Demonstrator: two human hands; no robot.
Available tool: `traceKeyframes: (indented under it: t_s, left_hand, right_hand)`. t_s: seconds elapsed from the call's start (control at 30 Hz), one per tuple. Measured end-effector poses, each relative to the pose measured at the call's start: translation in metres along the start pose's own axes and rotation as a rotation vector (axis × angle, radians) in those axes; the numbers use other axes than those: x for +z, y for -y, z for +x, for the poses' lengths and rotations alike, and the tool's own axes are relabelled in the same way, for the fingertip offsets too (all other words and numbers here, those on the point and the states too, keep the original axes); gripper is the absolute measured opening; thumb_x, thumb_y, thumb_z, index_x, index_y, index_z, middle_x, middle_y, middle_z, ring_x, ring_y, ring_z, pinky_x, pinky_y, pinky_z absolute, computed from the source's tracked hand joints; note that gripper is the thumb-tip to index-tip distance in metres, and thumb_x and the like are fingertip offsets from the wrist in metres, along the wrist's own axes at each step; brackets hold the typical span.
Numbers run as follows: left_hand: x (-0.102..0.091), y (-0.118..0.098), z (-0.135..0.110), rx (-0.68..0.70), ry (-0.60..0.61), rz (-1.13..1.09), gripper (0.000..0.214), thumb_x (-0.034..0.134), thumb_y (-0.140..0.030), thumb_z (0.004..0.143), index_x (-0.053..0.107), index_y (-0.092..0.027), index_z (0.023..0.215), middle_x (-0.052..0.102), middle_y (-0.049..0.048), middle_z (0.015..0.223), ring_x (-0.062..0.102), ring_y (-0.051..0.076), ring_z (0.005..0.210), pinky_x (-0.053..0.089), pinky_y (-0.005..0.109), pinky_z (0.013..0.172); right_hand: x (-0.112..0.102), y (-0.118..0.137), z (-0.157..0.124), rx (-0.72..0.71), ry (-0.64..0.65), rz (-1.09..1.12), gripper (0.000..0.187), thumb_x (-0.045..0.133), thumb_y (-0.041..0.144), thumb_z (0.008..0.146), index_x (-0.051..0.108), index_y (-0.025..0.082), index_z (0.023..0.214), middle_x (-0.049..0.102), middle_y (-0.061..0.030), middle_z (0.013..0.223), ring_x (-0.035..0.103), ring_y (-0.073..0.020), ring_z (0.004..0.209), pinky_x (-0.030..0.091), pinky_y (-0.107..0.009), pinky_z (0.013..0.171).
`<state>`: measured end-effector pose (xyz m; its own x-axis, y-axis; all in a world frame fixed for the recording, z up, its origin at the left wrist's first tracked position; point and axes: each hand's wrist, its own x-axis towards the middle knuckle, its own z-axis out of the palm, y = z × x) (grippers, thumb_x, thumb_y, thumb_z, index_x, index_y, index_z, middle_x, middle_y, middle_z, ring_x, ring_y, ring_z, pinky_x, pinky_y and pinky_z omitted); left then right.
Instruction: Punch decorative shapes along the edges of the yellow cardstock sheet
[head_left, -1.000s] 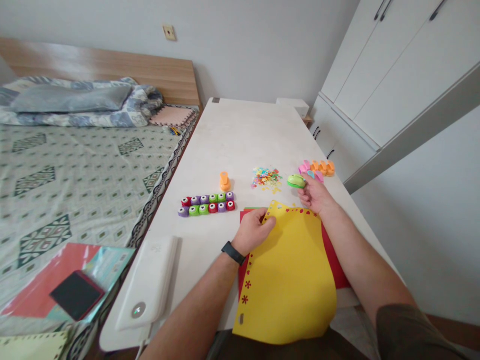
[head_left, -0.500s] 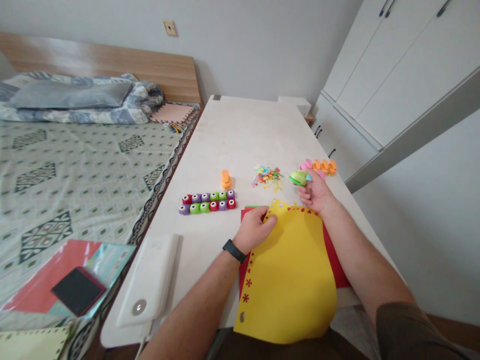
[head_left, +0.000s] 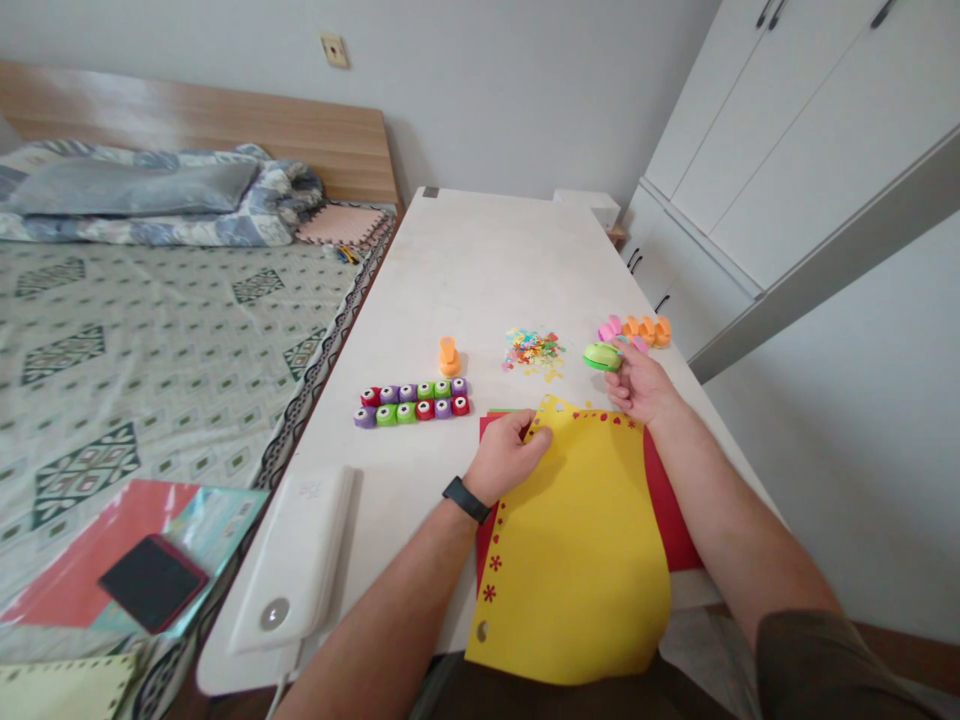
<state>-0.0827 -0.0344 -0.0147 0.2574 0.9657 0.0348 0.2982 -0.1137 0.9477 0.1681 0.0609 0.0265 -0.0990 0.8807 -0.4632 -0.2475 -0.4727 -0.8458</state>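
My left hand [head_left: 508, 455] grips the upper left edge of a yellow sheet of paper [head_left: 577, 550], thumb on top. Punched shapes run along the sheet's left and top edges, and its lower part curves over the table's near edge. Red paper [head_left: 671, 520] lies beneath it. My right hand [head_left: 637, 385] holds a green craft punch [head_left: 602, 356] just beyond the sheet's top right corner, apart from the paper. Left of the punch is a heap of colourful paper cutouts [head_left: 534, 348]. Orange punches [head_left: 646, 330] and pink punches [head_left: 610, 327] stand behind my right hand.
On the white table [head_left: 495, 250], two rows of small punches [head_left: 412, 403] and a single orange punch [head_left: 448, 357] stand left of the cutouts. A white corded device [head_left: 296, 560] lies at the near left. Beside the table is a bed [head_left: 165, 380] with a phone [head_left: 154, 582].
My right hand has turned the green punch slightly and shifted it a little to the right. My left hand keeps its hold on the yellow paper. The whole view has moved slightly.
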Motion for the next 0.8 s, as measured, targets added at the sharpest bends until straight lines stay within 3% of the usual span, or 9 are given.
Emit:
traceKeyframes:
  t_s: [0.17,0.47,0.6,0.8]
  left_hand:
    - [-0.001,-0.003,0.0,-0.001,0.015,-0.008,0.023,0.054,-0.033,0.09,0.067,-0.015,0.081,0.053,-0.0027,0.069,0.045,0.012,0.064,0.031,0.024,0.058]
    - [-0.006,-0.015,-0.006,-0.009,0.089,-0.061,0.021,0.059,-0.032,0.084,0.071,-0.014,0.083,0.062,-0.0004,0.071,0.052,0.013,0.065,0.037,0.022,0.058]
    - [-0.006,-0.018,-0.007,-0.035,0.126,-0.076,0.021,0.06,-0.032,0.084,0.072,-0.014,0.084,0.064,0.0008,0.073,0.054,0.014,0.066,0.038,0.022,0.058]
    - [-0.004,-0.015,-0.004,-0.04,0.123,-0.061,0.025,0.054,-0.032,0.091,0.07,-0.014,0.093,0.064,-0.0003,0.079,0.054,0.013,0.068,0.037,0.023,0.059]
  right_hand:
    - [-0.006,0.001,-0.01,-0.074,-0.069,-0.089,0.05,0.052,0.073,0.092,0.053,0.023,0.084,0.052,0.0044,0.05,0.034,-0.0086,0.032,0.02,-0.02,0.027]
    - [-0.028,-0.015,-0.012,-0.191,-0.224,-0.258,0.058,0.059,0.078,0.086,0.062,0.021,0.087,0.06,-0.0013,0.057,0.048,-0.0113,0.038,0.032,-0.021,0.031]
    - [-0.034,-0.022,-0.009,-0.253,-0.198,-0.248,0.06,0.057,0.08,0.086,0.065,0.02,0.092,0.066,-0.0046,0.064,0.057,-0.014,0.046,0.042,-0.023,0.037]
    - [-0.031,-0.026,-0.01,-0.334,-0.06,-0.34,0.062,0.052,0.077,0.091,0.071,0.018,0.097,0.076,-0.0103,0.079,0.071,-0.0193,0.066,0.054,-0.027,0.055]
